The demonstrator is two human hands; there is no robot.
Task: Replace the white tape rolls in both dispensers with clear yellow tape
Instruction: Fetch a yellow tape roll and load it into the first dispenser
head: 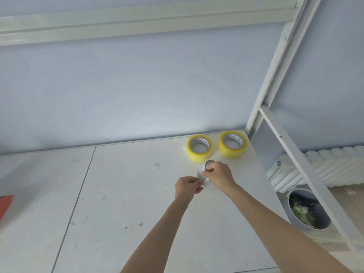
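Both hands are out over the white desk [122, 194], meeting around a white tape roll [201, 173] held just above the surface near the desk's far right corner. The right hand [220, 175] grips the roll from the right, its fingers curled over the top edge, with the grey inner core [210, 164] of the roll showing just above the knuckles. The left hand [187, 187] is at the roll's lower left side, thumb and fingers pinched together on what looks like the loose end of the tape, though the strip itself is too pale against the desk to make out clearly. The two hands are nearly touching each other.

Just beyond them, by the back edge of the desk, two rolls of clear yellow tape lie flat on their sides, side by side but apart. The left yellow roll [200, 154] is nearer the hands; the right yellow roll [232, 151] sits close to the desk's corner. Both show a white, patterned cardboard core.

At the far left edge of the desk an orange-red object [5, 205] pokes into view, cut off by the frame. A white metal frame [275, 75] rises at the right of the desk. Past it, down on the floor, stands a grey bin [303, 219] with rubbish inside, and behind it a white radiator [325, 168] runs along the pale wall [137, 85].
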